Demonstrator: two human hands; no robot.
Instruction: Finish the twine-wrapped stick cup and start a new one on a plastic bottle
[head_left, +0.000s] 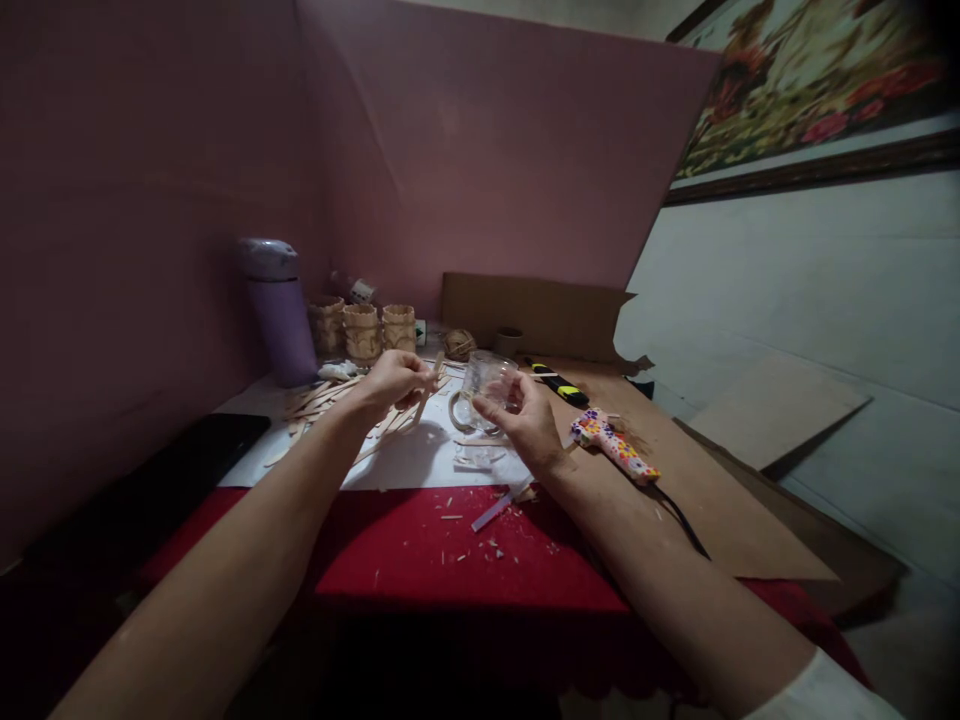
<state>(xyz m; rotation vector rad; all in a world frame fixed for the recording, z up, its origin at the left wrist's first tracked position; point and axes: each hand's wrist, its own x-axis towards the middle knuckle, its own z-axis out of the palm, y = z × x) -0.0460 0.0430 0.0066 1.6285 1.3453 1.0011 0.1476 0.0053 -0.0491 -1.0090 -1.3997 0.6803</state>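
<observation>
My left hand (397,382) pinches a flat wooden craft stick (429,388), which stands nearly upright above the white sheet. A clear, see-through cup (480,375) is in my right hand (525,415), its fingers wrapped round the right side. Beneath my left wrist lies a spread of loose wooden sticks (304,412). Below the cup are another stick (480,442) and a crumpled piece of clear plastic (476,460). Just left of the cup a pale ring-shaped thing (456,412) shows in part.
Several stick-covered cups (362,332), a purple bottle (281,320) and a twine ball (459,345) stand at the back. To the right lie a yellow-black utility knife (559,383) and a flower-patterned glue gun (615,447) with its cord, on cardboard (697,480). A glue stick (491,512) rests in front.
</observation>
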